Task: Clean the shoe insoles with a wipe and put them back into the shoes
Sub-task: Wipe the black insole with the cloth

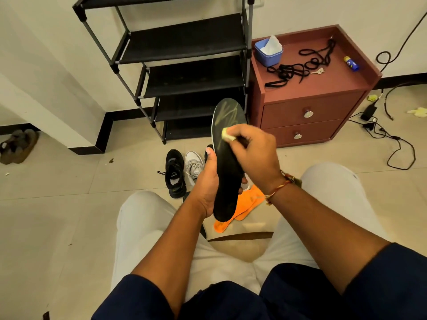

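A: Where is the black insole (pixel 227 168)?
B: Mid-view, held upright, its toe pointing to twelve o'clock. The left hand (pixel 205 188) is wrapped round the heel half, thumb on the edge at nine o'clock.
A: And the right hand (pixel 254 151)?
B: Its fingers pinch a small yellowish wipe (pixel 227 135), pressed against the insole's upper part.
A: The shoes?
B: On the floor (pixel 69 181), at nine o'clock from the insole: a black shoe (pixel 175 175) beside a white shoe (pixel 193 163). Orange insoles (pixel 248 204) lie at five o'clock.

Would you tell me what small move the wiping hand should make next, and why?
Probably slide the wipe up toward the toe: the right hand presses it midway on the black insole that the left hand grips, and pale streaks show above it.
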